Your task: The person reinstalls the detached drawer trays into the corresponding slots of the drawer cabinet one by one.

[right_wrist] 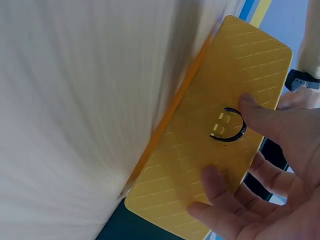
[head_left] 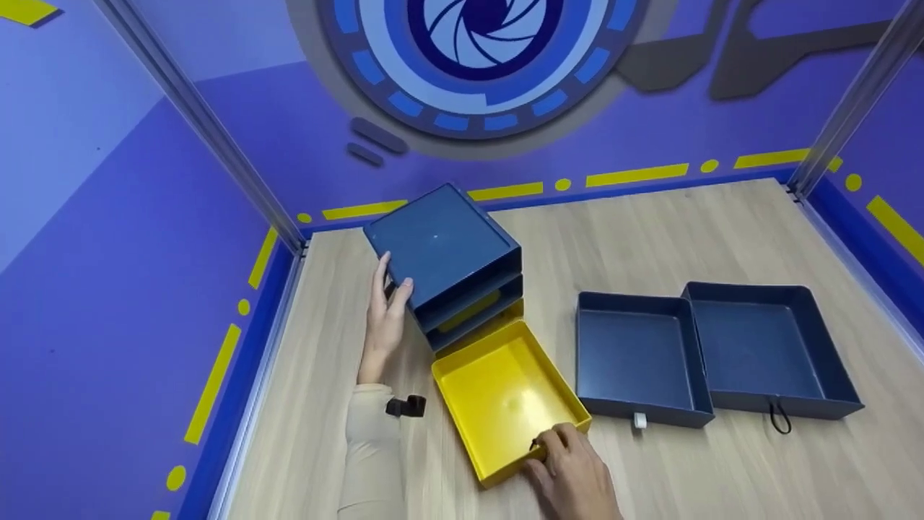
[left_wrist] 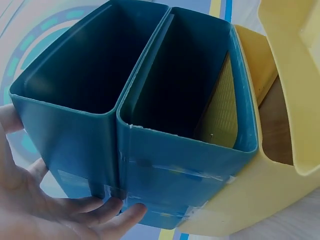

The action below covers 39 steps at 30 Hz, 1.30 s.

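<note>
Left wrist view alone showed clear tape [left_wrist: 200,176] on the dark cabinet [head_left: 440,238], where the left hand [head_left: 384,321] rested, fingers extended; the right hand [head_left: 577,473] gripped the groove-fronted yellow drawer [head_left: 498,390] before the cabinet.

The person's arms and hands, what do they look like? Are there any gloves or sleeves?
No gloves: the left hand and right hand are both bare, with ordinary fingers and thumbs. The left arm wears a long, pale beige sleeve. At that wrist sits a black band with a small, blocky black piece. I can't tell whether the right arm has a sleeve.
</note>
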Tool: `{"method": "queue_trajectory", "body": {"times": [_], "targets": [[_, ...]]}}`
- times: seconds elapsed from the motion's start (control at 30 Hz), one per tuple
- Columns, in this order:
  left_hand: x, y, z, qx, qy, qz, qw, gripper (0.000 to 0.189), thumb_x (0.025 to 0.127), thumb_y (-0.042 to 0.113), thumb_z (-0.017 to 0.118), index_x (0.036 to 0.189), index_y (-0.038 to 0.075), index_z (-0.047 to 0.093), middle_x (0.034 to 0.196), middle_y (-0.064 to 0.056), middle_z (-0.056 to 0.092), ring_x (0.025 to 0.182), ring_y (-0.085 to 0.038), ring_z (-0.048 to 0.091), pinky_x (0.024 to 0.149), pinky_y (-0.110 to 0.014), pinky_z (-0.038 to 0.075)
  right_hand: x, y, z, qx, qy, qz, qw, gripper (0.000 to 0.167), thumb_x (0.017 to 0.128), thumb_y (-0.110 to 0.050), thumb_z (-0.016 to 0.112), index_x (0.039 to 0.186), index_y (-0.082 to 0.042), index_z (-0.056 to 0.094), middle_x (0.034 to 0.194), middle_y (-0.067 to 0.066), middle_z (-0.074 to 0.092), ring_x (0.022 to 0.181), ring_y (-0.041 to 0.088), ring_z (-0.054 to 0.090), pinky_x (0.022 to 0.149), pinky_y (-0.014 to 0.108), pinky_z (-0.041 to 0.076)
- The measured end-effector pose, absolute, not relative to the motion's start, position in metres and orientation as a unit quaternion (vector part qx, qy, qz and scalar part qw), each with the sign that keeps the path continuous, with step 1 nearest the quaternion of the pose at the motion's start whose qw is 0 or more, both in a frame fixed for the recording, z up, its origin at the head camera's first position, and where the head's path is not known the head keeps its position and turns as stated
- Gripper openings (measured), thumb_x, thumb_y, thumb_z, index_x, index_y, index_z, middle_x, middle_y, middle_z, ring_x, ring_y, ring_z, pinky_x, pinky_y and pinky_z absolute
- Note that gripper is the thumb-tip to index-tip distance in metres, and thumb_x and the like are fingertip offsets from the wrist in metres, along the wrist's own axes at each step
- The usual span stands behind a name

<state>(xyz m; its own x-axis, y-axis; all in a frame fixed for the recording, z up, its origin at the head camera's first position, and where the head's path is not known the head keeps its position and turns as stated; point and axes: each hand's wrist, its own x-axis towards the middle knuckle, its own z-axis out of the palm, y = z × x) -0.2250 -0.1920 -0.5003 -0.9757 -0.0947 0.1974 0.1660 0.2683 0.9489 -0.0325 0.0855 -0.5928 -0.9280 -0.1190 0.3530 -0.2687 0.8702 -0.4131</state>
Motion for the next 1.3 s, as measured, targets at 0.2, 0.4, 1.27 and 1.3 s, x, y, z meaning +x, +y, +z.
{"method": "queue_trajectory", "body": {"times": [0.2, 0.4, 1.27, 1.3], "targets": [[-0.226, -0.196, -0.500, -0.021, -0.775, -0.623, 0.103, 0.068, 0.110, 0.029, 0.053, 0.171, 0.020, 0.024, 0.181, -0.007, 0.013, 0.166, -0.036, 0.016, 0.131, -0.063, 0.022, -0.042, 0.088, -0.587, 0.108, -0.951, 0.250, 0.149, 0.038, 0.076, -0.024, 0.097, 0.097, -0.015, 0.067, 0.101, 0.001, 0.063, 0.085, 0.016, 0.061, 0.073, 0.038, 0.056], [-0.227, -0.196, -0.502, -0.029, -0.770, -0.629, 0.100, 0.069, 0.110, 0.026, 0.054, 0.171, 0.017, 0.024, 0.180, -0.009, 0.013, 0.166, -0.035, 0.016, 0.133, -0.059, 0.021, -0.051, 0.096, -0.589, 0.132, -0.931, 0.286, 0.187, 0.039, 0.069, -0.015, 0.100, 0.093, -0.012, 0.069, 0.097, -0.001, 0.063, 0.083, 0.015, 0.063, 0.072, 0.036, 0.057], [-0.225, -0.196, -0.505, -0.022, -0.777, -0.620, 0.105, 0.069, 0.109, 0.028, 0.055, 0.171, 0.020, 0.025, 0.180, -0.012, 0.016, 0.161, -0.042, 0.028, 0.129, -0.060, 0.029, -0.081, 0.111, -0.594, 0.163, -0.907, 0.303, 0.243, 0.047, 0.061, -0.010, 0.104, 0.095, -0.010, 0.070, 0.099, 0.003, 0.065, 0.083, 0.015, 0.064, 0.074, 0.038, 0.060], [-0.225, -0.196, -0.505, -0.022, -0.777, -0.620, 0.106, 0.069, 0.109, 0.028, 0.055, 0.171, 0.020, 0.025, 0.180, -0.012, 0.016, 0.161, -0.042, 0.029, 0.129, -0.060, 0.029, -0.083, 0.111, -0.595, 0.168, -0.904, 0.303, 0.250, 0.047, 0.061, -0.010, 0.104, 0.095, -0.010, 0.070, 0.099, 0.003, 0.065, 0.083, 0.015, 0.065, 0.073, 0.037, 0.060]]}}
